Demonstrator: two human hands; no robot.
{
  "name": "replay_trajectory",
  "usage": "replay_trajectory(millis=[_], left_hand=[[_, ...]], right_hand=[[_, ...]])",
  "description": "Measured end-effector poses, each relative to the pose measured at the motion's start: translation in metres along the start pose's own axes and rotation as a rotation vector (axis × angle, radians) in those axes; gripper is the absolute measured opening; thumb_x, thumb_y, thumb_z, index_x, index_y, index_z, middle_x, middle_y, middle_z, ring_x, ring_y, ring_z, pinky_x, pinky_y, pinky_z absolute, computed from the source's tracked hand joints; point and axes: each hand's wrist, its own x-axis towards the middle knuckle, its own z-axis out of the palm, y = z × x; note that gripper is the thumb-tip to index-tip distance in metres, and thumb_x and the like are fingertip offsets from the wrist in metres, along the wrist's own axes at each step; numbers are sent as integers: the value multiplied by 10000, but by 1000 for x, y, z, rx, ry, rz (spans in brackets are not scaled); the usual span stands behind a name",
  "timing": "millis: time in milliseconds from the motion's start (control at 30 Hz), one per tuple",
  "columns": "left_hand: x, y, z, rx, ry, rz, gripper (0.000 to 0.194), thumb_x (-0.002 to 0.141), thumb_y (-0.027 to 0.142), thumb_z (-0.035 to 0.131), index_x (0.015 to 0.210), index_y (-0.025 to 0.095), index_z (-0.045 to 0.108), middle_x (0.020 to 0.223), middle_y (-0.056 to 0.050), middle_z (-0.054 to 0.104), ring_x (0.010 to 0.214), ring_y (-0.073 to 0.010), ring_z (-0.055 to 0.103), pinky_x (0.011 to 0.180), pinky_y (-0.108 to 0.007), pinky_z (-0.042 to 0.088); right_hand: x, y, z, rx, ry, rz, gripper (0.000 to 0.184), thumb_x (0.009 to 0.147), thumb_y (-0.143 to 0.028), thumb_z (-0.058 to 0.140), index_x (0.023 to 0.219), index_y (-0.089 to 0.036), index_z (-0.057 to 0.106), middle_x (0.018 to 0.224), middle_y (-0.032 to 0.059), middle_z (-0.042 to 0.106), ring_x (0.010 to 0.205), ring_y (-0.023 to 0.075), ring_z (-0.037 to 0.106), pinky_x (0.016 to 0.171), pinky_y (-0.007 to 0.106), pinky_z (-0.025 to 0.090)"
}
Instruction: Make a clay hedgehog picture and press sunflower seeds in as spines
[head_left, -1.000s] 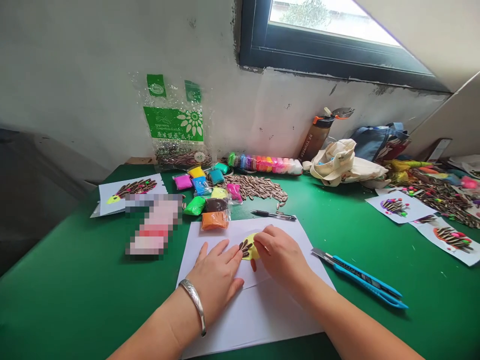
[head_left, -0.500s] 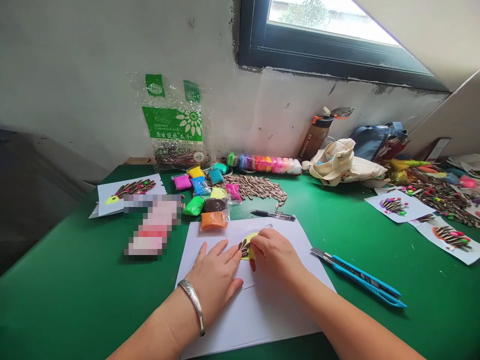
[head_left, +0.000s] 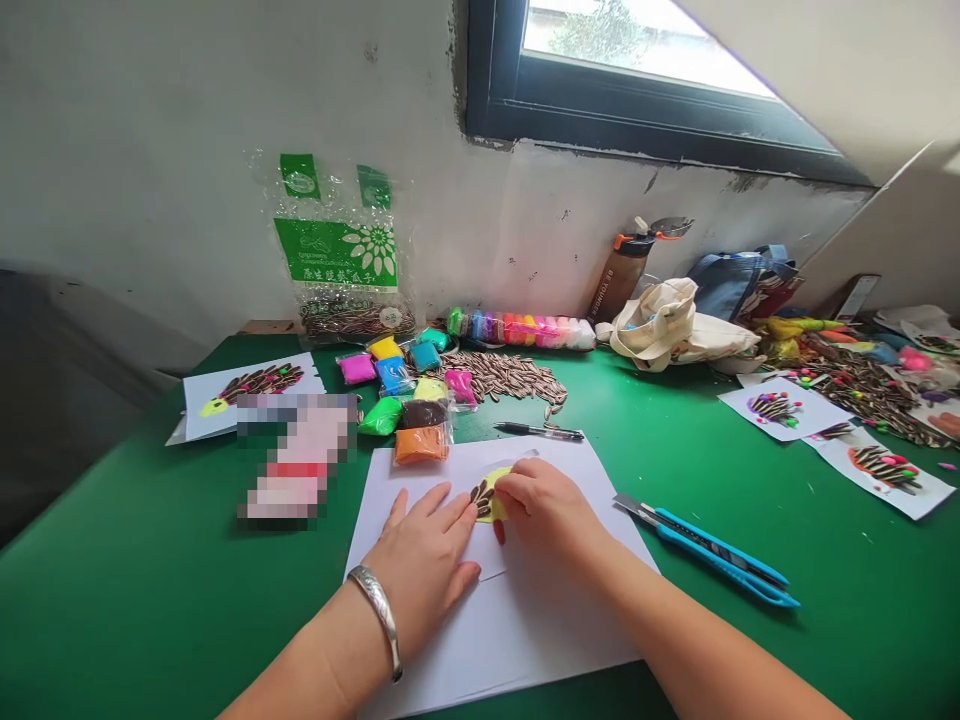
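Observation:
My left hand [head_left: 427,550], with a silver bangle at the wrist, lies flat on white paper [head_left: 555,620], fingers spread. Its fingertips touch the paper beside a flat yellow clay shape [head_left: 484,514]. Dark sunflower seeds [head_left: 481,497] fan out on the left part of that clay. My right hand [head_left: 551,510] is closed in a pinch over the clay's right part. Whatever it may hold is hidden behind the fingers. Beyond the hands, a black pen [head_left: 538,432] rests at the paper's top edge.
Small clay packets, an orange packet [head_left: 421,444] among them, lie before a seed pile [head_left: 510,375]. A blue utility knife [head_left: 709,550] lies right of the paper, blade out. Finished seed pictures flank me, left [head_left: 251,385] and right [head_left: 787,408]. A seed bag [head_left: 337,255] leans on the wall.
The view has shifted a little, so the table's things appear slightly further left. Both hands keep almost the same pose over the paper and the clay.

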Motion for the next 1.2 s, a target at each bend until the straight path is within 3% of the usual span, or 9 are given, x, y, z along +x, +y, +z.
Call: replay_trajectory(millis=[133,233,300,433,767,1000,1200], left_hand=[[0,-1,-1,-7,-28,0,482,864,243,552,1338,170,508,1396,-113,516,1342,-331,377,1068,-652,299],[-1,-2,-1,-22,-10,-10,489,861,239,556,1344,176,505,1397,-121,514,1339,-323,384,1075,-639,297],[-1,-3,0,-31,1,-11,490,857,236,560,1341,181,508,1391,-122,520,1335,-322,391,1074,-639,297],[-1,-3,2,-28,19,-14,476,851,218,556,1326,201,523,1388,-113,525,1336,-319,391,1074,-635,300],[-3,-2,2,-53,47,-8,466,839,197,568,1303,194,534,1354,-119,555,1326,-318,402,1063,-643,310],[-2,-3,7,-47,64,-8,468,837,205,571,1303,209,535,1358,-107,553,1326,-316,404,1066,-639,309],[-2,-2,6,-35,54,-14,465,843,218,563,1306,220,530,1368,-104,545,1328,-310,399,1071,-632,304]], right_hand=[[8,22,-33,-85,136,123,243,873,-138,487,785,-211,701,775,21,613,721,134,538,650,221,358],[27,50,-52,-234,129,224,253,894,-173,464,896,-219,712,847,33,649,780,145,573,678,223,370],[42,67,-55,-397,72,260,304,904,-161,419,976,-223,707,930,45,659,827,149,583,687,228,367],[64,85,-48,-463,-5,223,308,867,-113,434,948,-205,716,934,61,661,849,160,576,686,238,353],[67,84,-40,-593,-107,119,275,886,-116,437,811,-163,697,858,108,655,824,200,538,692,288,319],[69,77,-40,-609,-132,79,284,892,-142,420,778,-186,675,829,74,645,802,182,555,638,287,300],[79,76,-34,-608,-141,110,229,846,-86,434,846,-160,650,866,91,634,742,180,566,609,289,305]])
